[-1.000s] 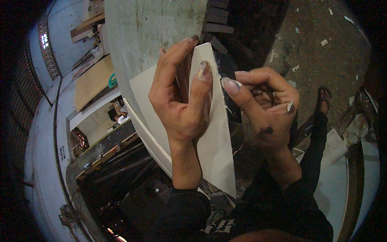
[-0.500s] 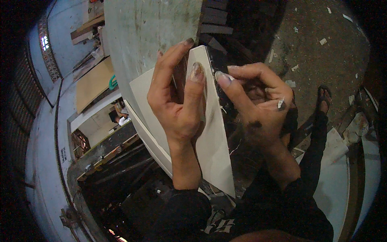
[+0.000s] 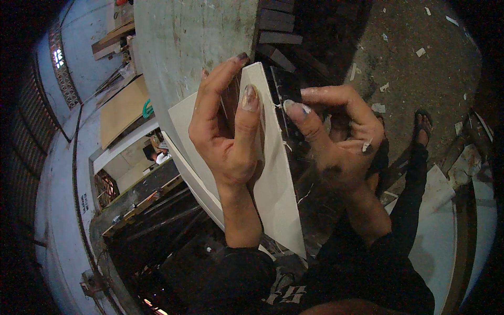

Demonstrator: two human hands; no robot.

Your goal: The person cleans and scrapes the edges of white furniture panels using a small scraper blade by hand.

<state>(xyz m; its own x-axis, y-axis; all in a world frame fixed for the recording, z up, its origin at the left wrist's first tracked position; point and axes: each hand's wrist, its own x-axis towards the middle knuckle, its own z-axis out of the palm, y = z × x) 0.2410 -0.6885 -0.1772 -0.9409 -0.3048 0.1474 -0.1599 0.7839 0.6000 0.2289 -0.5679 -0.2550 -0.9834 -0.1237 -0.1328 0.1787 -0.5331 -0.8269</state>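
A long cream-coloured panel [image 3: 275, 173] stands on edge in front of me, tapering to a point near my body. My left hand [image 3: 228, 131] is closed around its far part, thumb pressed on the pale face and fingers curled over the other side. Just to the right of the panel's edge is my right hand [image 3: 341, 134], its thumb and forefinger brought close together. A thin white shred [image 3: 277, 105] sticks out from the edge near that thumb; whether the fingers grip it is too small to tell. Bits of white residue cling to my fingers.
A greenish-grey worktop [image 3: 199, 47] lies beyond, with another pale sheet [image 3: 184, 110] on it. Stacked wood strips [image 3: 278, 23] sit at the far side. Scraps [image 3: 378, 108] litter the floor at right, near a sandalled foot [image 3: 423, 126]. Pale boards [image 3: 430, 241] lie at lower right.
My left hand and the panel have shifted slightly left and nearer. My right thumb has drawn a little away from the edge, and the white shred there shows more clearly.
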